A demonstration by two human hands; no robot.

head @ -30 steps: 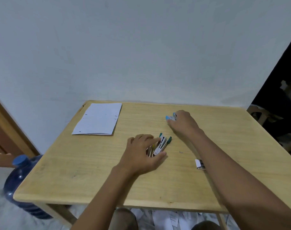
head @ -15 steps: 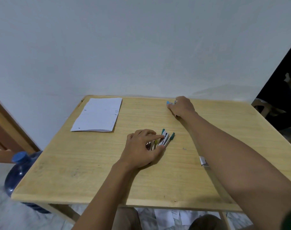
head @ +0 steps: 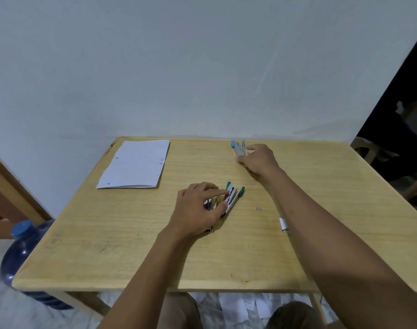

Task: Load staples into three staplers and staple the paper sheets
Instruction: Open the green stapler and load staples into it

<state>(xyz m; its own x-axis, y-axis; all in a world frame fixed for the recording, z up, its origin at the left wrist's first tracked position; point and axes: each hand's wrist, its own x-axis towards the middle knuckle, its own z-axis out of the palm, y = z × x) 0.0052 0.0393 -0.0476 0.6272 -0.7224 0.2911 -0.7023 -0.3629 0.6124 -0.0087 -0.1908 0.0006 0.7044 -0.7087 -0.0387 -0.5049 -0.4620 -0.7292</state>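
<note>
Head view: left hand (head: 198, 210) grip seemingly clamped on green-tipped stapler (head: 233, 197); right hand (head: 259, 160) relaxed, touching blue stapler (head: 238, 148).

Three staplers (head: 238, 148) (head: 233, 197) (head: 213, 201), one paper stack (head: 136, 163), one staple strip (head: 283, 224)

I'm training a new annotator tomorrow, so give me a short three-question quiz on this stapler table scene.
1. True or false: the left hand rests on the paper sheets.
2. Fill in: the strip of staples lies on the table right beside the ___ forearm.
3. What does the right hand touch? A the paper sheets, B the strip of staples, C the blue-tipped stapler.

Key
1. False: it grips the teal-tipped stapler; the sheets lie apart at the far left.
2. right
3. C
</note>
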